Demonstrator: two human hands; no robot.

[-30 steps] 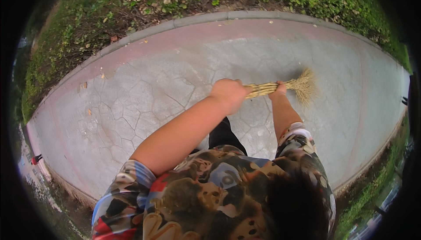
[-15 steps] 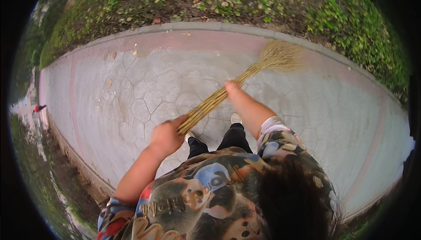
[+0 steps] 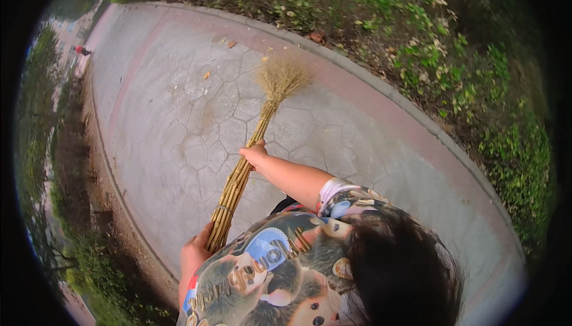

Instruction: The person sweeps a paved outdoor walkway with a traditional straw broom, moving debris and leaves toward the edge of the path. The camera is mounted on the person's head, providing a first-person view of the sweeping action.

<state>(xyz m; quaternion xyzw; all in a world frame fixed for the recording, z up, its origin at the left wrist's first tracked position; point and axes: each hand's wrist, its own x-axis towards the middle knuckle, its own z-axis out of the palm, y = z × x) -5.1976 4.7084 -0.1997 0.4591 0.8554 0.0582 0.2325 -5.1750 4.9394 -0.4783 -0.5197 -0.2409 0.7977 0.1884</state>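
Observation:
A broom (image 3: pixel 237 178) of bundled bamboo-like stalks slants from my body toward the far edge of the path. Its bushy, straw-coloured head (image 3: pixel 283 75) is over the pavement near the pinkish border strip, somewhat blurred. My right hand (image 3: pixel 255 154) is wrapped round the middle of the handle. At the near end of the handle, my left hand (image 3: pixel 195 253) grips the thick butt, partly hidden against my patterned shirt. Beyond the broom head lie a few dry leaves (image 3: pixel 231 44), with another leaf (image 3: pixel 207 75) to its left.
Paved path (image 3: pixel 173 87) with a stone-like pattern runs to the far left. A kerb (image 3: pixel 381 87) borders green shrubs (image 3: pixel 500 147) on the right. Planting (image 3: pixel 101 266) lines the left side. A person in red (image 3: pixel 82 50) is far off at the left.
The broom has swung from pointing right to pointing nearly straight ahead, its head moving left. Both hands came along, the left one closer to my body. My view has turned left.

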